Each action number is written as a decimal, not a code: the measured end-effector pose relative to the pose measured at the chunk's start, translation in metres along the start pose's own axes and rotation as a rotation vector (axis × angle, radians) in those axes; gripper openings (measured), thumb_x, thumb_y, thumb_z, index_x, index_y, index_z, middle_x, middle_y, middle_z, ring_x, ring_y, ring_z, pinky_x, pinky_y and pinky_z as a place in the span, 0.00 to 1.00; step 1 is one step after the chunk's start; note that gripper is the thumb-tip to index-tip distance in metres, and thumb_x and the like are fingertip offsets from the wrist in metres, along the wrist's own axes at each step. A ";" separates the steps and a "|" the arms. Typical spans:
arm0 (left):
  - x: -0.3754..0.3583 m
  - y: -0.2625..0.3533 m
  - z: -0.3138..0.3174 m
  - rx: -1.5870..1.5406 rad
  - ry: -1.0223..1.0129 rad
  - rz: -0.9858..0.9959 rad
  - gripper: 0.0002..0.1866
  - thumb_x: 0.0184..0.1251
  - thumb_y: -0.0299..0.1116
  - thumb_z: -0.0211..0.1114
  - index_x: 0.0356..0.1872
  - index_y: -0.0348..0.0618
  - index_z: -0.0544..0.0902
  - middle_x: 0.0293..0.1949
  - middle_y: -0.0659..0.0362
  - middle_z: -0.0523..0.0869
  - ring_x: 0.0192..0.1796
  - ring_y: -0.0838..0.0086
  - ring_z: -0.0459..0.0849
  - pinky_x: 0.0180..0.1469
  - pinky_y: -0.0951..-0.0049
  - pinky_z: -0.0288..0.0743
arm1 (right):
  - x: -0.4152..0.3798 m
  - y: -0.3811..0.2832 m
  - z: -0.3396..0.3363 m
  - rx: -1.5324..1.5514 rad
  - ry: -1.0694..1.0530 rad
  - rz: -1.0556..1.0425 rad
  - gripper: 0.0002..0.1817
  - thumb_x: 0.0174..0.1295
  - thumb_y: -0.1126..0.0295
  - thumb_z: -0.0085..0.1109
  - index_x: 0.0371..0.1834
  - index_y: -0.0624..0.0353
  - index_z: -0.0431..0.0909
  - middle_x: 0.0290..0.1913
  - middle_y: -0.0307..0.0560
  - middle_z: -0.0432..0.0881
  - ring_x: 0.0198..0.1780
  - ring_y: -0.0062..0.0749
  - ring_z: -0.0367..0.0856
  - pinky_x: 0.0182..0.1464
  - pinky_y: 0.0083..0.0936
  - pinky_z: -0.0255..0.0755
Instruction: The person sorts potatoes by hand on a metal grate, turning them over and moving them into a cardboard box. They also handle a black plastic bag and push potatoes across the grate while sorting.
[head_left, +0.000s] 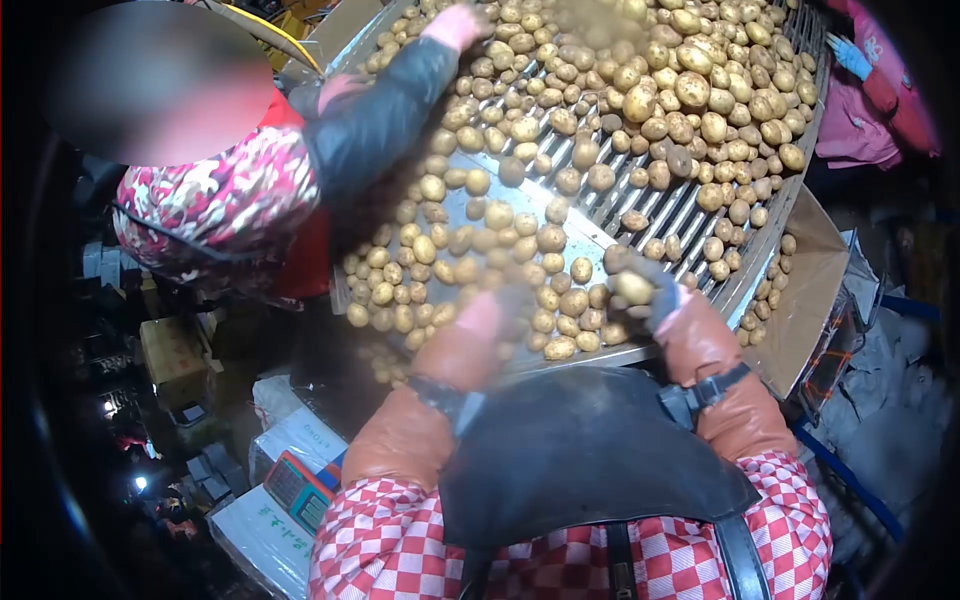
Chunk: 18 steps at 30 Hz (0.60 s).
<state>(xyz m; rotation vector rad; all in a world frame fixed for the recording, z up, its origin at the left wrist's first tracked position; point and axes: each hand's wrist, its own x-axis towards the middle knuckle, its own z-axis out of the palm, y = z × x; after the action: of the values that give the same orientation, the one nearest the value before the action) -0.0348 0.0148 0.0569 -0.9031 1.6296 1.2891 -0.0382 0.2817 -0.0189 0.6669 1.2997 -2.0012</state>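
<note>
Many potatoes lie on a sorting table of metal slats with a flat metal plate at its near end. My right hand, in a dark glove, is closed around a yellowish potato near the table's front right edge. Smeared by motion, my left hand is over the potatoes at the front edge, and its fingers cannot be made out. Brown sleeves cover both my forearms.
At the left, a co-worker in a patterned top reaches over the potatoes. Another person's blue-gloved hand is at the far right. A cardboard box with potatoes stands right of the table. A scale display rests on white boxes at lower left.
</note>
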 end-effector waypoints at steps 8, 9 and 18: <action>0.082 -0.014 -0.073 0.554 0.488 0.828 0.18 0.74 0.39 0.54 0.59 0.49 0.81 0.58 0.47 0.83 0.60 0.56 0.82 0.61 0.60 0.76 | -0.107 0.036 -0.243 1.094 0.423 -0.620 0.26 0.67 0.46 0.55 0.62 0.47 0.73 0.52 0.42 0.81 0.38 0.33 0.83 0.27 0.22 0.77; 0.089 0.000 -0.066 0.478 0.460 1.054 0.18 0.74 0.40 0.55 0.59 0.49 0.82 0.58 0.46 0.83 0.60 0.54 0.82 0.61 0.60 0.76 | -0.117 0.039 -0.249 1.068 0.473 -0.663 0.28 0.68 0.46 0.54 0.65 0.49 0.72 0.55 0.43 0.81 0.43 0.34 0.84 0.27 0.23 0.77; 0.109 0.093 -0.036 0.980 0.465 0.552 0.22 0.63 0.45 0.67 0.58 0.52 0.83 0.55 0.48 0.86 0.60 0.57 0.83 0.64 0.61 0.75 | -0.092 -0.021 -0.064 0.093 0.299 -0.257 0.23 0.78 0.61 0.47 0.73 0.54 0.66 0.55 0.51 0.81 0.44 0.26 0.80 0.40 0.20 0.78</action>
<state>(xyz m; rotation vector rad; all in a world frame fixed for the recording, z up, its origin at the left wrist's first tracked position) -0.1668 -0.0043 -0.0059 -0.1223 2.6244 0.4226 0.0109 0.3690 0.0346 0.9108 1.5382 -2.2431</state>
